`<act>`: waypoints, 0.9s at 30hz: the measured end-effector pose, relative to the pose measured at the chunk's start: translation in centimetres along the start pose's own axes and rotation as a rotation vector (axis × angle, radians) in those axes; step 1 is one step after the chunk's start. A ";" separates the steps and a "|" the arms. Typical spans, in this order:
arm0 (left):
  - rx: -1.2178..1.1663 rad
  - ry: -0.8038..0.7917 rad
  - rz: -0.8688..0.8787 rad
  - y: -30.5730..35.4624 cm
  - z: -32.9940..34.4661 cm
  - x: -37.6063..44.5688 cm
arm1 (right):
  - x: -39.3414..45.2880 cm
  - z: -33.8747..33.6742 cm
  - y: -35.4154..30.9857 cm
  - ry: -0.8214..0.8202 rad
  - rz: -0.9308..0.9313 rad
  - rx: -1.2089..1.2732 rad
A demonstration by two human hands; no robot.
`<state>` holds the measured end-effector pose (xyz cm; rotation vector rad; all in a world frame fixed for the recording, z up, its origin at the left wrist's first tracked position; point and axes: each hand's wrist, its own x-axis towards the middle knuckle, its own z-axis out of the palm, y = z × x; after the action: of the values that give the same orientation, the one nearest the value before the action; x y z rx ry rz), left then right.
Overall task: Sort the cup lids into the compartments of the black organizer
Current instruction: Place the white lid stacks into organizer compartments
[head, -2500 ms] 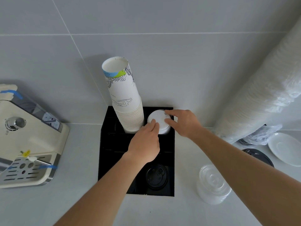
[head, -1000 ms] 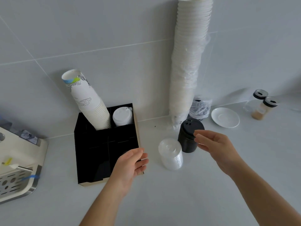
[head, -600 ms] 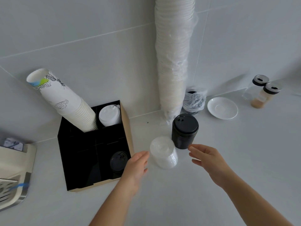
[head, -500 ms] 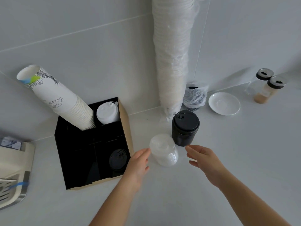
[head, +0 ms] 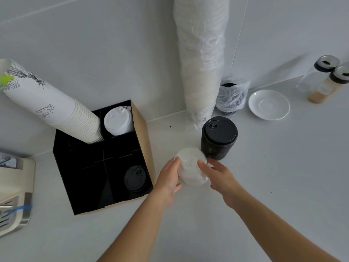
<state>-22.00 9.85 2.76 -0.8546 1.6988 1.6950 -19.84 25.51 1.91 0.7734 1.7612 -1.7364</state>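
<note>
A stack of clear lids [head: 190,167] stands on the counter just right of the black organizer [head: 90,176]. My left hand [head: 169,178] presses its left side and my right hand [head: 217,174] its right side, so both hands clasp the stack. A stack of black lids [head: 219,138] stands right behind it. Inside the organizer, white lids [head: 118,121] fill the back right compartment, black lids [head: 135,178] lie in the front right one, and paper cups [head: 56,110] lean out of the back left.
A tall wrapped column of white lids [head: 200,59] leans on the wall. A bagged dark stack [head: 231,95], a white saucer [head: 269,104] and two shaker jars [head: 324,82] sit at the back right. A cream coffee machine [head: 13,190] stands at the left edge.
Both hands left the white lids in the organizer, swung right and closed in on the clear lid stack from either side. The view shifted right.
</note>
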 end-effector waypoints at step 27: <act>-0.141 -0.105 0.056 -3.4 -1.6 -5.0 | -3.1 -1.1 0.7 -0.029 -0.050 0.061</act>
<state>-16.16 8.45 4.53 -0.7727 1.5614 1.8816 -17.18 26.54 3.67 0.7317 1.7295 -1.8323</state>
